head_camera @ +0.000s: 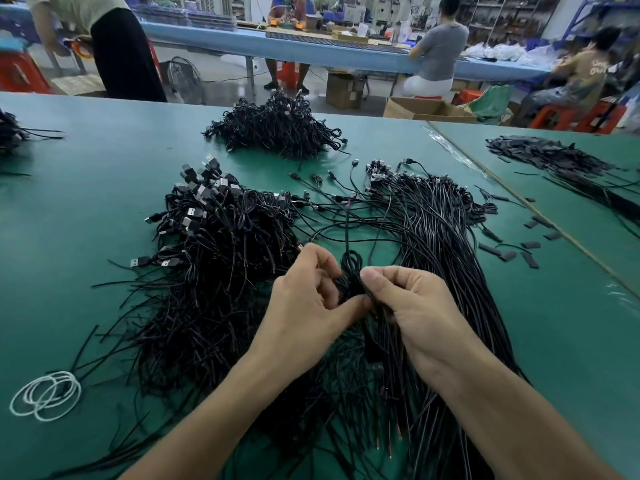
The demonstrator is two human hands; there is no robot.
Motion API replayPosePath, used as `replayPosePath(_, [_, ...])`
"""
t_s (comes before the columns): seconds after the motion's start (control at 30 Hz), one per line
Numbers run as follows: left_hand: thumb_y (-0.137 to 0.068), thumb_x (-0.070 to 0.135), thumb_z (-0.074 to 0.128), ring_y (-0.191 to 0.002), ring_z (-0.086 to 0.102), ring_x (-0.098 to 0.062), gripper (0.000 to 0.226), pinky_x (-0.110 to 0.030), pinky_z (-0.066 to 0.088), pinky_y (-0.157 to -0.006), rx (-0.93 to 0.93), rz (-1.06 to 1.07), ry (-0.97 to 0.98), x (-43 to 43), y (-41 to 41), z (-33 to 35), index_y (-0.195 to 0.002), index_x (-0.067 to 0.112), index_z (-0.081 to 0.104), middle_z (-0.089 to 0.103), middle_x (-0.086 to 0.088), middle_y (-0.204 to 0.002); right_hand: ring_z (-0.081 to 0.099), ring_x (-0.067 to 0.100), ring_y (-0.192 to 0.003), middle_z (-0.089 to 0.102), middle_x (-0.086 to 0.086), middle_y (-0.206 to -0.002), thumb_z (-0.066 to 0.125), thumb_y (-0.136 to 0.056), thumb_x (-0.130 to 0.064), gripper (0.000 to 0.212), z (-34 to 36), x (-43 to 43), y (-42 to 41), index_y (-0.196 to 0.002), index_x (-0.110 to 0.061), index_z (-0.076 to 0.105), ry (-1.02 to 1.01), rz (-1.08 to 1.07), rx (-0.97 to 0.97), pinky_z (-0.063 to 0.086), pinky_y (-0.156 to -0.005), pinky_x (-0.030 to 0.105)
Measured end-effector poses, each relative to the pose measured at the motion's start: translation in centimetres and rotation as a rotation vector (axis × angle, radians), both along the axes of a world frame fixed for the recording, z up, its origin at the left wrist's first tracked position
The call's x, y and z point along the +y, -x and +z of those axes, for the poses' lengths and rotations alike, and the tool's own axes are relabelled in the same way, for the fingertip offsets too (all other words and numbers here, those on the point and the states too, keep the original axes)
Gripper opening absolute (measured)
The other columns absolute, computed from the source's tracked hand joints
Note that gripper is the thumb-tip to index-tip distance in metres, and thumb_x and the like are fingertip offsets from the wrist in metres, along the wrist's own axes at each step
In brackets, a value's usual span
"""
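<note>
My left hand [304, 303] and my right hand [412, 306] meet at the middle of the green table [86, 202], both pinching a small coiled bundle of black cable [351, 271]. One free end of that cable rises straight up from the coil. Left of my hands lies a heap of coiled black USB cables [214, 237] with plugs showing. On the right, a long sheaf of straight black cables [443, 244] runs toward me under my right forearm.
Another heap of black cables [277, 128] sits at the table's far side. White elastic loops [45, 394] lie at the near left. Black sleeve pieces [526, 251] are scattered right, with a pile [547, 154] beyond a seam. People work at blue benches behind.
</note>
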State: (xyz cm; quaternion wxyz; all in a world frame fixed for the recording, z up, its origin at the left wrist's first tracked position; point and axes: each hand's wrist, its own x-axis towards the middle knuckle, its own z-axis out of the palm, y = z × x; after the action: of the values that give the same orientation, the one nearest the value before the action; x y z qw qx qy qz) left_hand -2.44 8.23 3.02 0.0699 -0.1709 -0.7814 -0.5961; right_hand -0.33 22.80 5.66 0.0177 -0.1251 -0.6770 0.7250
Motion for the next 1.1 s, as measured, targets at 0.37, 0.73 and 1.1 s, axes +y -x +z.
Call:
replayPosePath(0.37, [-0.09,0.017,0.051,-0.091,0.071,-0.026,0.024,-0.037,0.06,-0.069,-0.344,-0.1,-0.294,-0.1,0.6,0.8,-0.097,0.025,0.072,0.075,-0.005,-0.093,0.069,0.011,-0.069,0.075,0.005,-0.074,0.073,-0.086,-0.011,0.008,0.2,-0.5,0.2,-0.078,-0.011,0.075,-0.049,0.038,0.097,0.056,-0.067,0.024])
replayPosePath(0.73, [-0.081,-0.001,0.076,-0.073,0.073,-0.015,0.028,-0.02,0.057,-0.07,-0.093,0.138,-0.339,-2.4,2.5,1.0,-0.097,0.022,0.074,0.077,0.002,-0.089,0.062,0.007,-0.08,0.067,-0.005,-0.086,0.066,-0.094,-0.03,0.011,-3.4,3.4,1.1,-0.103,-0.03,0.072,-0.54,0.087,0.052,0.053,-0.075,0.023])
replayPosePath(1.1, [-0.094,0.007,0.062,-0.121,0.055,-0.025,0.039,-0.03,0.042,-0.106,0.026,0.56,0.29,-8.0,8.8,-1.7,-0.133,0.013,0.061,0.059,-0.005,-0.134,0.054,0.013,-0.089,0.051,-0.005,-0.105,0.055,-0.099,-0.038,0.027,-7.2,6.3,2.2,-0.121,-0.024,0.058,-1.22,0.074,-0.113,0.046,-0.074,0.028])
